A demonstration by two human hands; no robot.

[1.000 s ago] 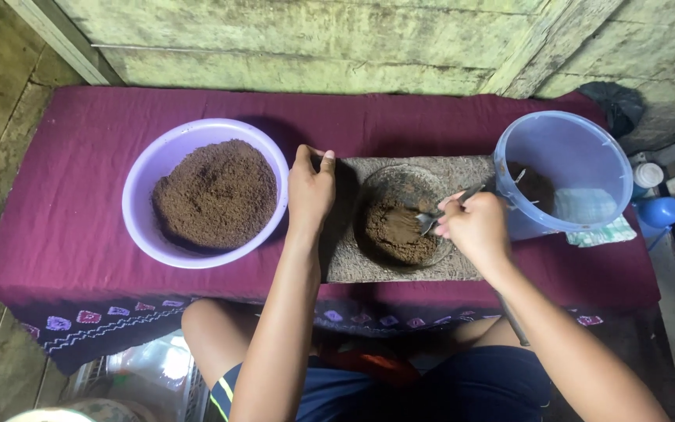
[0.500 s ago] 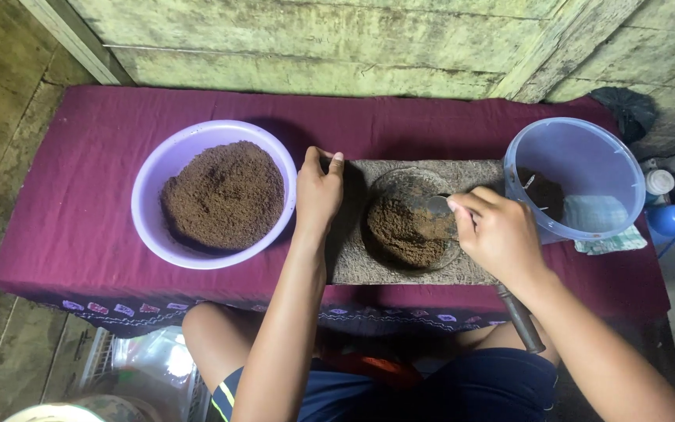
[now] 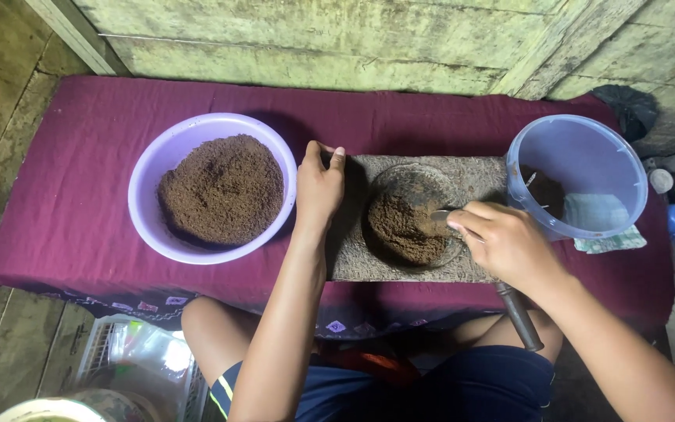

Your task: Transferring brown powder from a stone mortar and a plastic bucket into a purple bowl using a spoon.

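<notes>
Brown crumbly material (image 3: 404, 227) lies heaped in a shallow round hollow (image 3: 414, 181) of a grey stone slab (image 3: 478, 270), which sits at the middle of a low table under a maroon cloth (image 3: 80, 203). We note the right hand (image 3: 505, 242) over the slab's right part, its fingers closed together around a small metal utensil (image 3: 441, 214) whose tip meets the heap; the grip looks like one suited to scraping or pressing, though the utensil's working end is partly buried and we cannot tell its shape. A dark handle (image 3: 521, 316) juts out below the right wrist toward the lap; whether it belongs to the same utensil we cannot tell. The left hand (image 3: 319, 187) rests on the slab's left end, fingers together and curled over the far edge, thumb apart, which we judge steadies the stone against the push of the other hand. To the left, just beside that hand, stands a lilac bowl (image 3: 150, 168) well filled with the same brown material. To the right, touching or nearly touching the slab's corner, is a clear blue bucket (image 3: 587, 141) holding only a little dark matter, with a pale green cloth (image 3: 611, 241) partly beneath it. Both vessels stand within easy reach of the seated person.
</notes>
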